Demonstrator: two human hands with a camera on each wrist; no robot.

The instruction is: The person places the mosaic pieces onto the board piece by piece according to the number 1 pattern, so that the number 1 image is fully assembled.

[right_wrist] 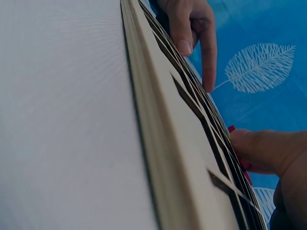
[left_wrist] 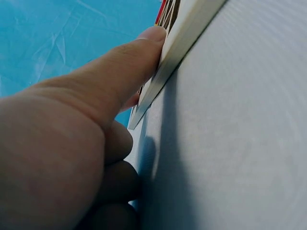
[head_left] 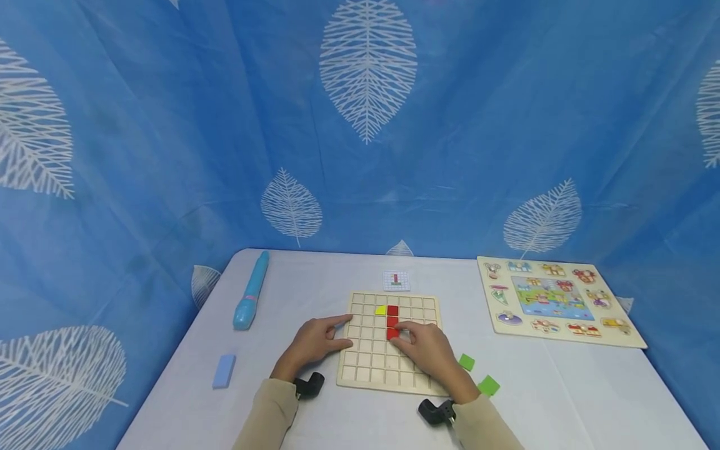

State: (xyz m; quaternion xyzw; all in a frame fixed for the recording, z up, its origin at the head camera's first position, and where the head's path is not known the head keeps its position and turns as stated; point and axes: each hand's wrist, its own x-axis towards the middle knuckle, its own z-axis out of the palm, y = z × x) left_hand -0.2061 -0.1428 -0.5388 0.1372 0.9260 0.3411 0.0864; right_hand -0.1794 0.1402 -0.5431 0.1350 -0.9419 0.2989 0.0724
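Observation:
A wooden grid board lies on the white table. On it, three red square tiles form a column, with a yellow piece left of the top one. My right hand has thumb and index finger pinched at the lowest red tile; red also shows by the right thumb in the right wrist view. At the board's left edge, my left hand rests its extended thumb and index finger. The left wrist view shows the left thumb pressed on the rim, other fingers curled below.
Behind the board lies a small pattern card. Green tiles sit right of the board, near the right wrist. A blue block and a blue microphone-shaped toy lie at left. A picture puzzle board occupies the far right.

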